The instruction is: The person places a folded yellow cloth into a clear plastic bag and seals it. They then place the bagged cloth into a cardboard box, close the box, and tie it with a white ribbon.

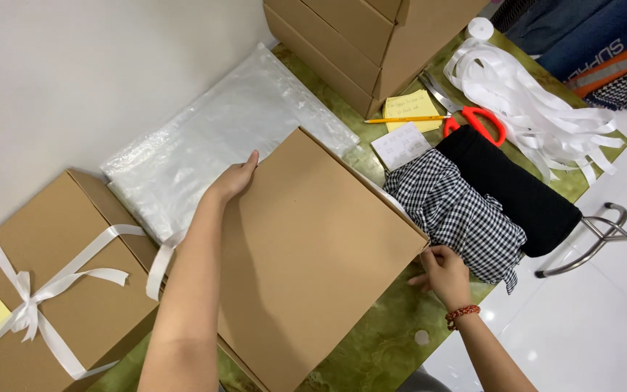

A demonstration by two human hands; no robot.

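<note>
Plain brown cardboard box point(306, 254) at centre frame, lid on, lying on green marbled table point(379, 348). Left hand point(235, 179) flat and released on box's upper-left edge, beside stack of clear plastic bags point(212, 138). Right hand point(443, 270) at box's right corner, fingers curled against it, grip unclear. Just right of box: folded black-and-white checked cloth point(459, 214) and black cloth point(517, 189). Upper right: red-handled scissors point(482, 122), pencil point(408, 119), loose white ribbon point(531, 101). Lower left: ribbon-tied box point(45, 290).

Box point(313, 254) mid-table, folded clothes point(488, 203) right, ribboned box point(52, 290) left, plastic bags point(219, 138) behind
</note>
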